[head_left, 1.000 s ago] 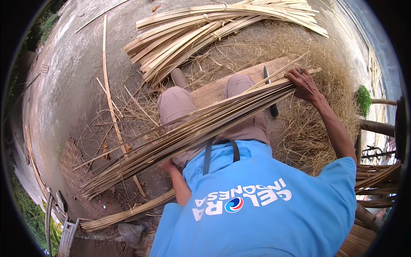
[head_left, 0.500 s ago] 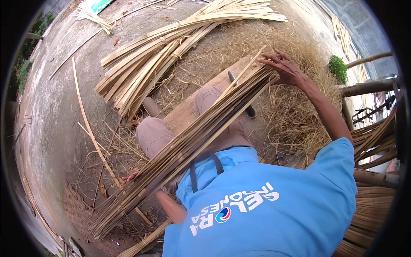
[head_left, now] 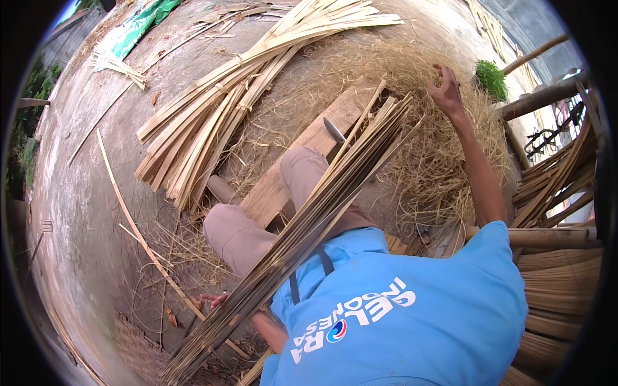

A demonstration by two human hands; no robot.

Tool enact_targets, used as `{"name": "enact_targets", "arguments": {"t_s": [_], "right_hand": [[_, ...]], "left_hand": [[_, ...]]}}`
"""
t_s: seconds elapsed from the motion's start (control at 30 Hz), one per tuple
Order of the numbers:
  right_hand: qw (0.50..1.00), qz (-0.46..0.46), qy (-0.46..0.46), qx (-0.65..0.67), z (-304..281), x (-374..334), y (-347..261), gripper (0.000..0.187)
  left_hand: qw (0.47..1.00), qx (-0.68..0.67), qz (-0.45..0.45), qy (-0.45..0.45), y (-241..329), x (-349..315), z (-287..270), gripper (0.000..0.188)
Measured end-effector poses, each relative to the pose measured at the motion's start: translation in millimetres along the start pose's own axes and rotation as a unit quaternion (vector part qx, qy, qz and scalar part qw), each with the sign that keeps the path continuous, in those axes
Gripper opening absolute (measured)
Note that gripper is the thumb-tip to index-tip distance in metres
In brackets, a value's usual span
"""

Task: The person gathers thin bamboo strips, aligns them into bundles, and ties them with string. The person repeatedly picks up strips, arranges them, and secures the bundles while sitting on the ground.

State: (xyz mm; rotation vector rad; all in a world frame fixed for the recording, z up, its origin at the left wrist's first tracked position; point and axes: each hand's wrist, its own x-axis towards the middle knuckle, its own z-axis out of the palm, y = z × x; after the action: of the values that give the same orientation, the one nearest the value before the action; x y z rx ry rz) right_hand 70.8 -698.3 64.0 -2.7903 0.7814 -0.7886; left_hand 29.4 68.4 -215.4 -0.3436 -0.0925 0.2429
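A long bundle of thin brown bamboo strips [head_left: 302, 225] lies slantwise over my lap, from lower left to upper right. My left hand [head_left: 215, 300] holds it from beneath near its lower end; fingertips show past the strips, while the palm is hidden. Off the bundle's upper end, my right hand [head_left: 445, 93] is raised over dry shavings, its fingers apart and bent, with nothing in them. Beside the strips, a knife [head_left: 333, 130] shows its blade over a wooden plank [head_left: 322, 135]; the bundle covers its handle.
Tied bundles of pale bamboo strips [head_left: 222, 96] lie ahead on the ground. Curly shavings [head_left: 431, 167] are heaped at the right. One long strip [head_left: 138, 225] lies at the left. Bamboo poles [head_left: 544, 100] and stacked dark strips [head_left: 557, 296] stand along the right side.
My right hand has let go of the bundle's upper end and moved up and away from it. The left hand stays under the lower part. The whole view has shifted slightly.
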Motion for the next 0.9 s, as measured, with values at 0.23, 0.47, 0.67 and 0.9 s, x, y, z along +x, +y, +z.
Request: {"name": "enact_targets", "arguments": {"t_s": [0.23,0.47,0.67,0.9], "right_hand": [[0.851,-0.057,-0.470,-0.225,40.1,-2.1,-112.5,0.092],[0.869,0.026,-0.486,-0.090,55.9,4.3,-115.8,0.028],[0.978,0.022,-0.122,-0.166,34.3,27.8,-31.8,0.024],[0.942,0.273,-0.150,0.122,10.0,32.8,-9.3,0.040]], "left_hand": [[0.999,-0.020,0.000,0.026,2.7,-5.6,-2.9,0.048],[0.998,-0.034,0.014,0.045,3.8,-16.0,0.8,0.048],[0.998,-0.044,0.011,0.052,0.8,-13.6,5.9,0.047],[0.997,-0.051,0.009,0.062,-0.4,-11.7,5.5,0.047]]}}
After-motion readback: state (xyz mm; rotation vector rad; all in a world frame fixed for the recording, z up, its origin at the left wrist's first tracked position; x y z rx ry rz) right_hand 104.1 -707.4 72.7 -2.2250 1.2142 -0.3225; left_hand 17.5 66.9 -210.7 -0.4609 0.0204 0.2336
